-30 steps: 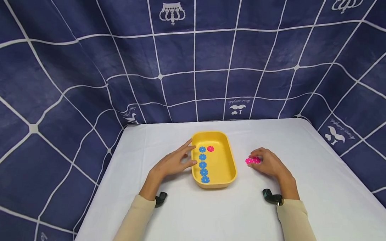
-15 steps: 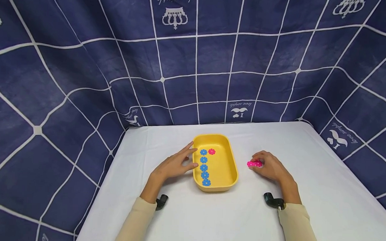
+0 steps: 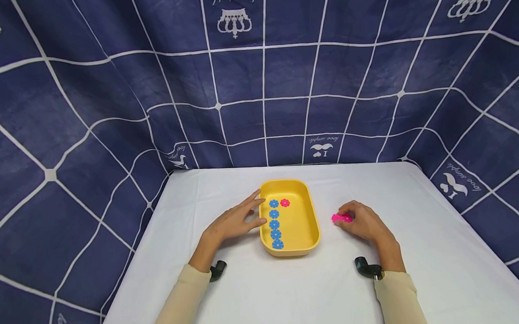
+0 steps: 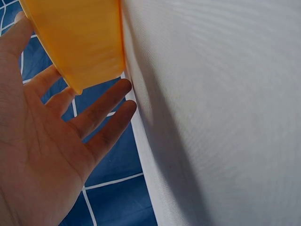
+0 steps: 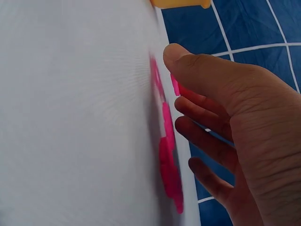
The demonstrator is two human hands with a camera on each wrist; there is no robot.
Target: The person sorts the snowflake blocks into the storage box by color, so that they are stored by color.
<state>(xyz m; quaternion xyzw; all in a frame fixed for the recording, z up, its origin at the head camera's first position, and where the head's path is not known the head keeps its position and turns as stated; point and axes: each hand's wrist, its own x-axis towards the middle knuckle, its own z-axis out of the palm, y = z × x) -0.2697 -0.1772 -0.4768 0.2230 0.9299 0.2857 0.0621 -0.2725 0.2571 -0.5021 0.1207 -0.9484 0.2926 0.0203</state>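
Note:
A yellow tray stands in the middle of the table. Along its left side runs a line of several blue flower-shaped discs, with one pink disc beside the farthest. My left hand rests at the tray's left edge, fingers spread and thumb near the rim. In the left wrist view its fingers lie by the tray's outer wall. Right of the tray, my right hand pinches a pink flower-shaped disc between thumb and forefinger. More pink discs lie on the cloth below its fingers.
White cloth covers the table. A blue curtain with white grid lines hangs behind it and along both sides. Dark wrist cameras sit under both wrists.
The head view has tilted slightly, shifting the scene a little down in the picture. My right hand has shifted very slightly over the pink discs; the left stays at the tray.

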